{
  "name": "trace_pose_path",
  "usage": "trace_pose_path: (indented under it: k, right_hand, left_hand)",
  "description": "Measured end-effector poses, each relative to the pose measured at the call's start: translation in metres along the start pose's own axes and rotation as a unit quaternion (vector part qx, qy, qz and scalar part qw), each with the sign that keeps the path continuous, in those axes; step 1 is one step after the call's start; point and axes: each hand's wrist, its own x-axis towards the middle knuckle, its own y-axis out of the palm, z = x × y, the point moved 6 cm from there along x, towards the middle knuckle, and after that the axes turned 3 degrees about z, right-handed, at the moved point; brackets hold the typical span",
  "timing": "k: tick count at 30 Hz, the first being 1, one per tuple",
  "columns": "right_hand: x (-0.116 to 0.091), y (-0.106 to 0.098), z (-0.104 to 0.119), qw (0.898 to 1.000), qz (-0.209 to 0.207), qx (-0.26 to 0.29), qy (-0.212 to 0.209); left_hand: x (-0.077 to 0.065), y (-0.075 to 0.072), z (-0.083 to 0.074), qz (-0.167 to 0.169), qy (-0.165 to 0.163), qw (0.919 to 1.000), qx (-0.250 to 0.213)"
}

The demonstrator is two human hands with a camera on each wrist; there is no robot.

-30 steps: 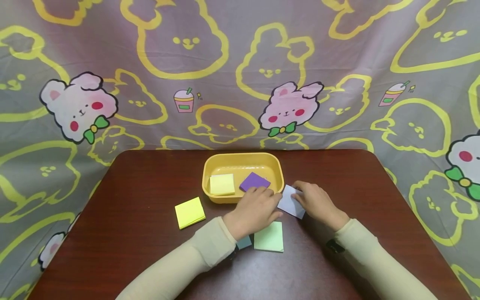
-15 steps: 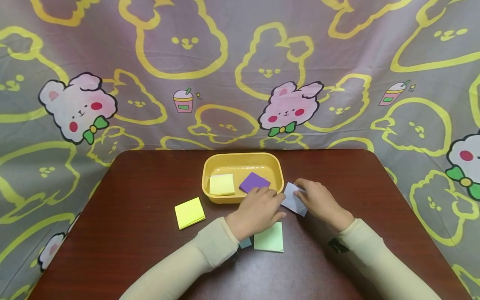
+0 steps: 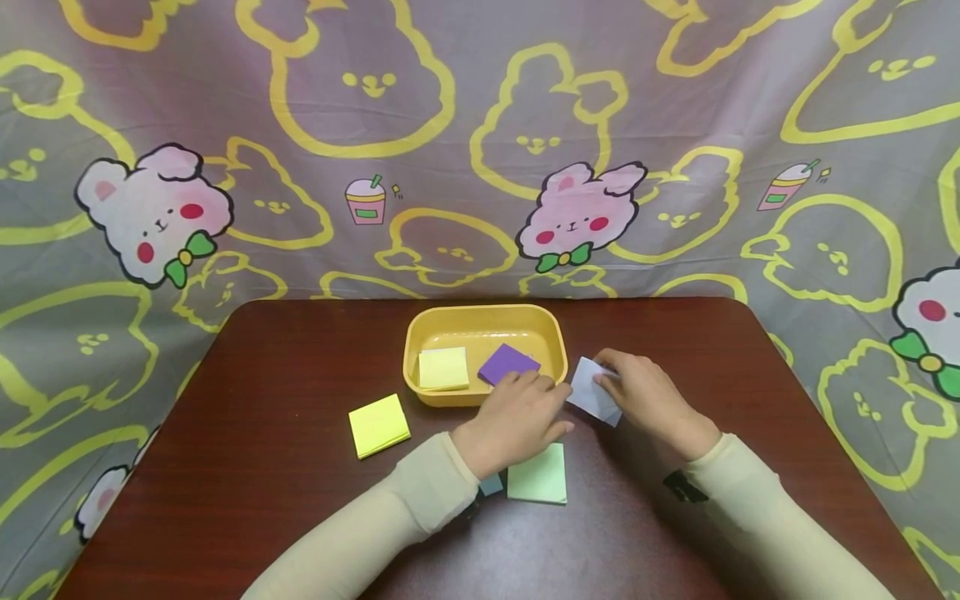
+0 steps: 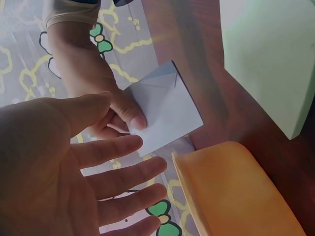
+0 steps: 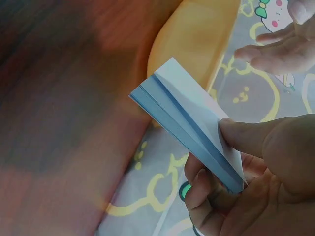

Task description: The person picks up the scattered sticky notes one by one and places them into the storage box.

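Observation:
My right hand [image 3: 651,398] grips a pale blue sticky note pad [image 3: 590,389] at its right side, thumb on the upper face. In the right wrist view the layered edge of the sticky note pad [image 5: 182,115] shows, some sheets standing apart. My left hand [image 3: 516,419] hovers by the container's front right corner. Its fingers are spread and hold nothing, as the left hand [image 4: 54,152] shows in the left wrist view. Behind it, the yellow container [image 3: 483,310] holds a light yellow pad [image 3: 444,369] and a purple pad [image 3: 507,363], the purple one partly hidden by my fingers.
A bright yellow pad [image 3: 378,427] lies on the brown table [image 3: 285,358], left of the container. Near my left wrist are a pale green pad [image 3: 537,475] and a teal pad [image 3: 491,485], mostly covered by the sleeve. A patterned curtain [image 3: 450,192] hangs behind the table.
My right hand has shifted slightly right and away from me, with the pale blue pad lifting and tilting along with it. The left hand has drifted a little to the right.

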Motion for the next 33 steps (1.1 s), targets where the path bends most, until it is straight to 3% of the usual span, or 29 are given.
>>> trace_pose_path:
  k: [23,33]
  right_hand:
    - [0.002,-0.026,0.012,0.999,-0.028,-0.007,-0.017]
    - [0.005,-0.035,0.015,0.999,-0.026,-0.01,-0.016]
  left_hand:
    - [0.005,-0.005,0.001,0.004,-0.006,0.9996,-0.027]
    - [0.011,-0.012,0.009,-0.02,-0.013,0.9992,-0.032]
